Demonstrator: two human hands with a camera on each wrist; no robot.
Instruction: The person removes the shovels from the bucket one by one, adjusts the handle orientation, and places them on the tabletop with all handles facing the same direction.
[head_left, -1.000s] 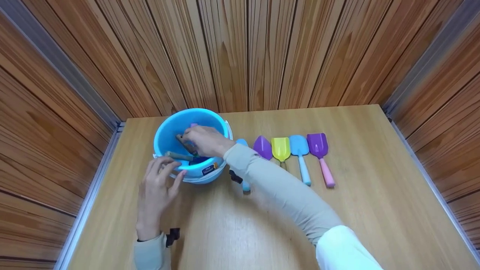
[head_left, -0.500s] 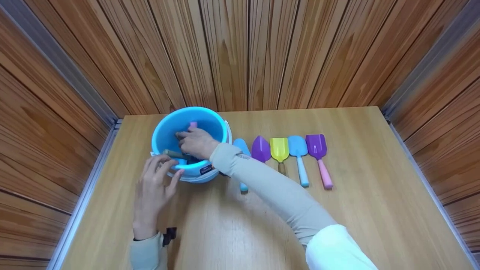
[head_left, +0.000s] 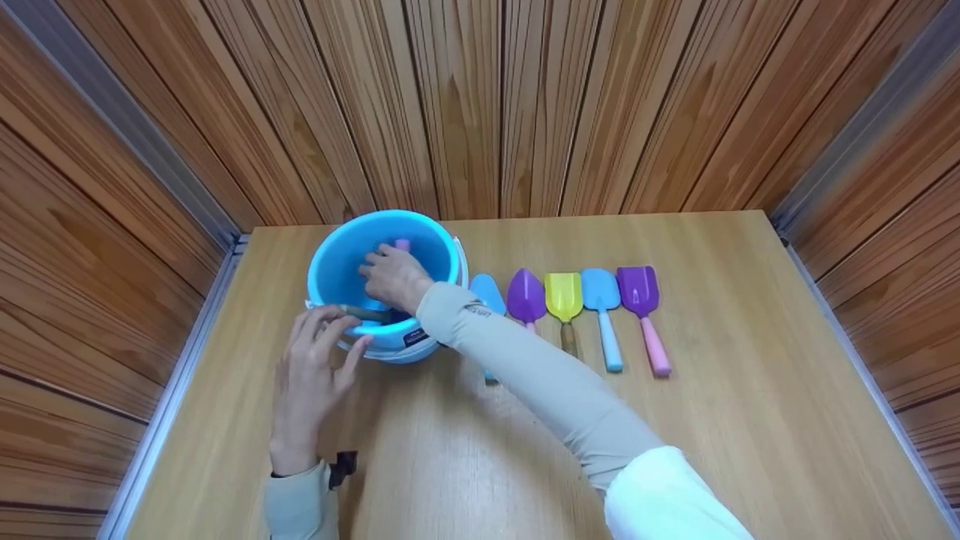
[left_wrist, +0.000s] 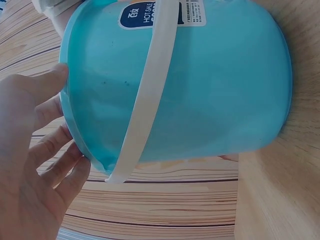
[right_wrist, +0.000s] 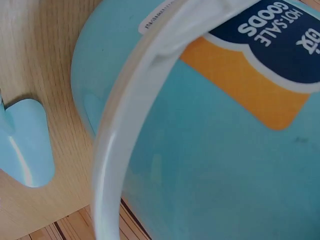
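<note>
A blue bucket (head_left: pixel 390 345) stands at the left of the table. My left hand (head_left: pixel 311 375) holds its near-left rim, thumb and fingertips at the edge; the left wrist view also shows this hand (left_wrist: pixel 45 135) at the bucket's rim. My right hand (head_left: pixel 396 279) reaches down inside the bucket, its fingers bent; I cannot tell whether they hold anything. Beside it, a greyish-brown handle (head_left: pixel 367 313) leans at the near rim, and a pink handle end (head_left: pixel 403 245) shows at the far wall. The right wrist view shows only the bucket's outside (right_wrist: pixel 210 165) and its white bail (right_wrist: pixel 112 145).
Right of the bucket lies a row of toy shovels: a blue one (head_left: pixel 487 292) partly under my right sleeve, a purple pointed one (head_left: pixel 526 296), a yellow one (head_left: pixel 563 294), a blue one (head_left: pixel 600 289) and a purple one with a pink handle (head_left: pixel 638 291). Wood-panelled walls (head_left: pixel 480 112) enclose the table.
My right hand held a brown handle above the bucket's bottom; that handle has since gone from sight as the hand shifted within the bucket. My left hand stays at the rim.
</note>
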